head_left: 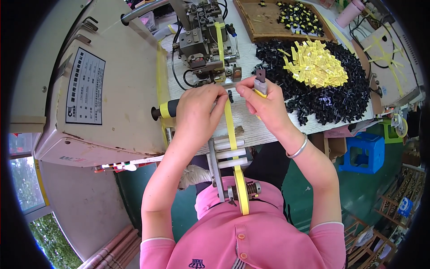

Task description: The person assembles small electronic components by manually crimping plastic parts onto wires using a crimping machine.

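My left hand (199, 107) is bent at the table's front, with thumb and fingertips pinched together beside the yellow strip (230, 123). Whatever lies in that pinch is hidden. A short row of small black parts (230, 96) sits just right of those fingertips. My right hand (268, 105) grips what looks like a utility knife (260, 85), grey and yellow, with its dark flat end pointing up and away. The strip runs from a reel (242, 193) near my lap, over white rollers (232, 153), toward the metal machine (201, 49).
Right of my hands lies a heap of black parts (313, 105), topped by a pile of yellow pieces (318, 65). Behind it stands a wooden tray (253, 22). A large beige machine housing (121, 98) borders the left. A blue stool (365, 152) stands on the floor at right.
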### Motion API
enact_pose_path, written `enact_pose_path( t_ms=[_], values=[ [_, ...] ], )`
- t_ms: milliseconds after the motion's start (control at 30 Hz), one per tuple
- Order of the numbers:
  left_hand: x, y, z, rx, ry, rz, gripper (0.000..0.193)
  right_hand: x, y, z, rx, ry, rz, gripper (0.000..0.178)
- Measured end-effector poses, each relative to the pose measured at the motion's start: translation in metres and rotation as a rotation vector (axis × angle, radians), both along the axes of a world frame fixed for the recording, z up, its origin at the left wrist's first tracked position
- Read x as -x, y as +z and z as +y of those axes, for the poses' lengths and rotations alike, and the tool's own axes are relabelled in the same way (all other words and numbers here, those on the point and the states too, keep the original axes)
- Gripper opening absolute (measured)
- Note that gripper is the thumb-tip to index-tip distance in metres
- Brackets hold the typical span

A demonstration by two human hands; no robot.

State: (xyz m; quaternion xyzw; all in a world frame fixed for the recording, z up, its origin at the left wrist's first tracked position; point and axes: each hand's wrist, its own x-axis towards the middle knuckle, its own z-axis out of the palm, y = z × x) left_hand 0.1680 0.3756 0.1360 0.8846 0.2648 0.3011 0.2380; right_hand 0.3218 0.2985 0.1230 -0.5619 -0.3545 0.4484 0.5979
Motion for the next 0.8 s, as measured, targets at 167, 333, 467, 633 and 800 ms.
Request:
enact_pose_path(
  t_ms=[167,333,467,633,800],
  values=[
    [-0.001,-0.006,-0.002,-0.077,0.016,-0.035,0.007,-0.006,-0.007,-0.001,-0.006,0.046,-0.084,0.007],
    [-0.002,-0.007,-0.002,-0.086,0.023,-0.034,0.007,-0.003,-0.004,0.001,-0.071,0.043,-0.163,0.006],
    [-0.002,-0.009,-0.002,-0.099,0.032,-0.035,0.008,-0.005,-0.013,0.004,-0.069,0.033,-0.286,0.007],
    [-0.002,-0.009,-0.003,-0.131,0.039,-0.041,0.009,-0.004,-0.016,0.005,-0.063,0.021,-0.325,0.006],
    [0.006,-0.011,0.003,-0.207,-0.051,-0.104,0.013,-0.006,-0.013,0.002,-0.028,0.067,-0.278,0.007]
  ],
)
